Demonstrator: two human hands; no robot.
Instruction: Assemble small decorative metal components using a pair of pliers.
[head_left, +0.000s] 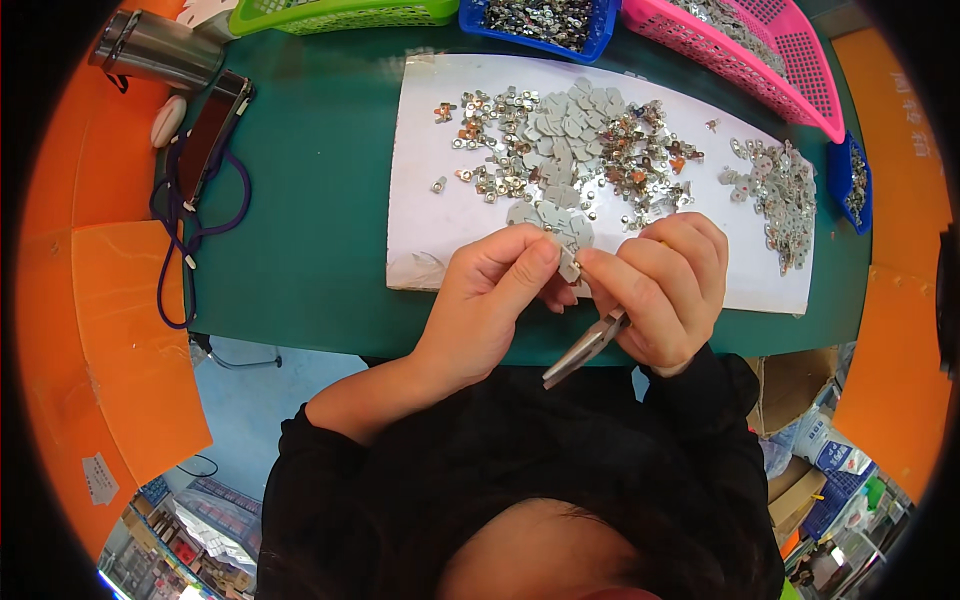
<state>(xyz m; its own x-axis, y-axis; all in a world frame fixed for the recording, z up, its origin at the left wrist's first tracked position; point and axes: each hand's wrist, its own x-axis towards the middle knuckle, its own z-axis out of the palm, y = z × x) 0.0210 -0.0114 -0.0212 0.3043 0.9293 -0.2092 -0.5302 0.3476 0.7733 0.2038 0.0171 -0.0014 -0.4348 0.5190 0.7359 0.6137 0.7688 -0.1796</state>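
Note:
My left hand pinches a small flat grey plate between thumb and forefinger, just over the near edge of a white board. From the other side, the thumb and forefinger of my right hand meet at the same plate; any tiny part between them is too small to make out. Tucked in my right palm is a pair of pliers, its metal jaws pointing down and left. Beyond my fingertips lies a pile of grey plates, flanked by small shiny metal fittings, some copper-coloured.
Another heap of small parts covers the board's right end. Along the back stand green, blue and pink baskets, with a small blue tray at right. A phone with purple cord and a steel flask lie left.

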